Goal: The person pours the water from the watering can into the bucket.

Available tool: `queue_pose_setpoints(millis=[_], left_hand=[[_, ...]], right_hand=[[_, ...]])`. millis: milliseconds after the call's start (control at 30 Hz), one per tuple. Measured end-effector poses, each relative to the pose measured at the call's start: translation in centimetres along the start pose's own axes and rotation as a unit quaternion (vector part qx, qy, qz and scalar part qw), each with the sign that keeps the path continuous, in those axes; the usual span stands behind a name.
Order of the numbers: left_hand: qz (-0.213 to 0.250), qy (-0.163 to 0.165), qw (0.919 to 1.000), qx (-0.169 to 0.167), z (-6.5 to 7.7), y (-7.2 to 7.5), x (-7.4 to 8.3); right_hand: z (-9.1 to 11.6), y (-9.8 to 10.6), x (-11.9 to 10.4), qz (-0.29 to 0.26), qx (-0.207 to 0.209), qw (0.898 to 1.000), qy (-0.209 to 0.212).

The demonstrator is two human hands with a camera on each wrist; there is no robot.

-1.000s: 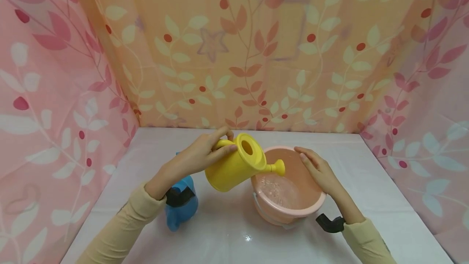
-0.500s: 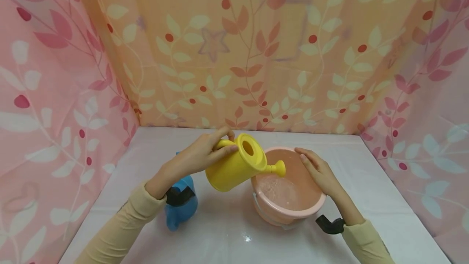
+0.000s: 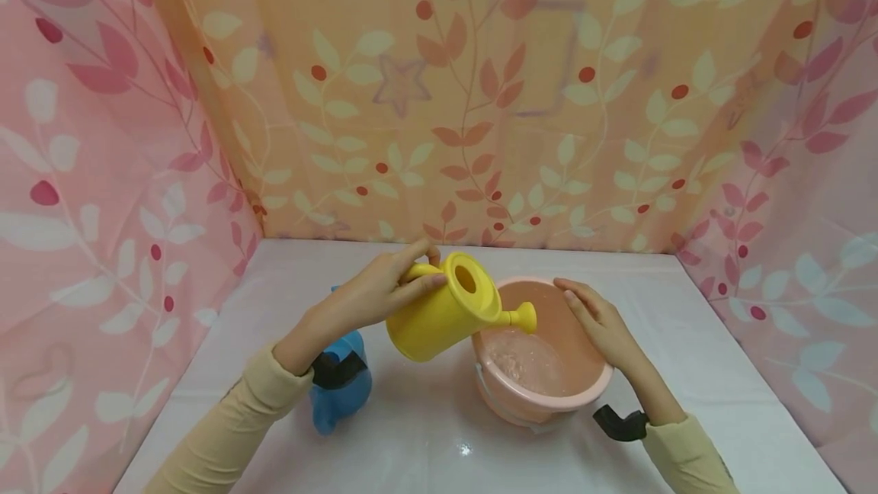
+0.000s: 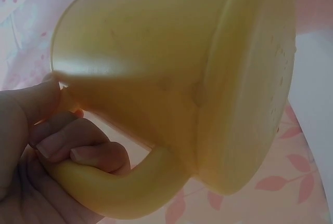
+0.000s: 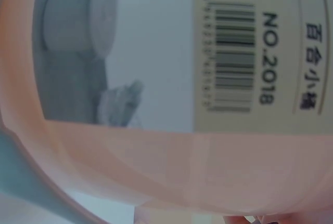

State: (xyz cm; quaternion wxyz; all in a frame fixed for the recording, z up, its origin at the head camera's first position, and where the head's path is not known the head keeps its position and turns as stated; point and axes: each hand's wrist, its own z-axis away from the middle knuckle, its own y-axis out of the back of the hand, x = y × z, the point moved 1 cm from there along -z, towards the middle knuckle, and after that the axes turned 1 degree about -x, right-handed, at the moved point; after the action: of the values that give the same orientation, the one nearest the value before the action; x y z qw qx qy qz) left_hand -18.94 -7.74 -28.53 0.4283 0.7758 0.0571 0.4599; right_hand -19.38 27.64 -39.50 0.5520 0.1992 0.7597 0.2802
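Note:
My left hand (image 3: 394, 284) grips the handle of a yellow watering can (image 3: 439, 319). The can is off the table, tilted right, with its spout rose (image 3: 524, 318) over a pink bucket (image 3: 504, 385). Water (image 3: 507, 357) lies in the bucket, its surface rippled below the rose. At the bucket's right rim my right hand (image 3: 604, 326) holds on, one digit over the inner side. In the left wrist view my curled fingers (image 4: 88, 143) wrap the yellow handle. The right wrist view shows the bucket's outer wall with a printed label (image 5: 229, 52); no fingers of mine are clear there.
A blue plastic vessel (image 3: 350, 387) stands left of the bucket, partly hidden by my left forearm and a black strap piece (image 3: 338, 370). The white table (image 3: 425, 448) has flowered cloth (image 3: 466, 136) behind it and on both sides.
Both hands, the can and the bucket keep nearly the same places. The ripples in the bucket's water have changed shape. The whole view has shifted slightly.

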Motion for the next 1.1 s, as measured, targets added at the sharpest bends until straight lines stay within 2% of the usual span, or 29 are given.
queue_pose_setpoints(millis=[700, 1100], left_hand=[[-0.005, 0.002, 1.0000, 0.000, -0.26, 0.15, 0.15], [0.000, 0.003, 1.0000, -0.004, -0.52, 0.13, 0.38]], right_hand=[[-0.07, -0.08, 0.29, 0.009, -0.004, 1.000, 0.004], [0.01, 0.16, -0.01, -0.007, -0.002, 1.000, 0.007]])
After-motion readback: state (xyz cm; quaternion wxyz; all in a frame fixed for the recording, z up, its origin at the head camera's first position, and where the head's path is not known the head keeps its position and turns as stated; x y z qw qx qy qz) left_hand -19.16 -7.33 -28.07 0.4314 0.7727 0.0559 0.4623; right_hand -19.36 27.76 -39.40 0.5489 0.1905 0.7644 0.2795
